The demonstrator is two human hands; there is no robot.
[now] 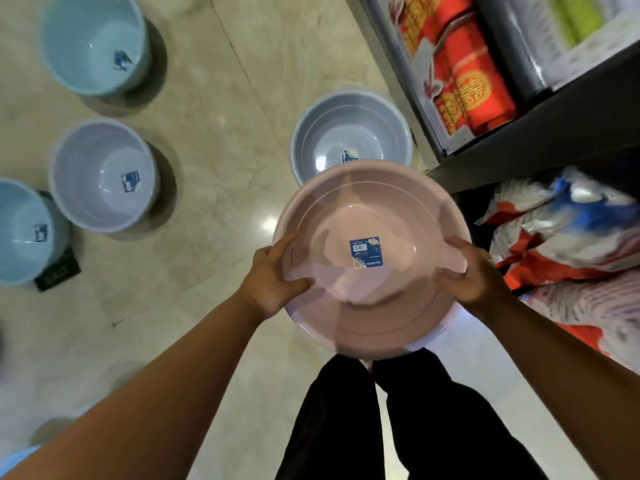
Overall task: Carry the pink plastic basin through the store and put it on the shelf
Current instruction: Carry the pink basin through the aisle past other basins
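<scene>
Clasping pink basin (pixel 377 282) — fingers (pixel 298 284) curled.

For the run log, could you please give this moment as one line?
stage: carrying; pink basin: held, unshelved; left hand: grips rim; right hand: grips rim

Pink basin (pixel 391 220): round, upright, blue label inside btm; held above floor (pixel 225 133), beside shelf (pixel 540 133).
</scene>
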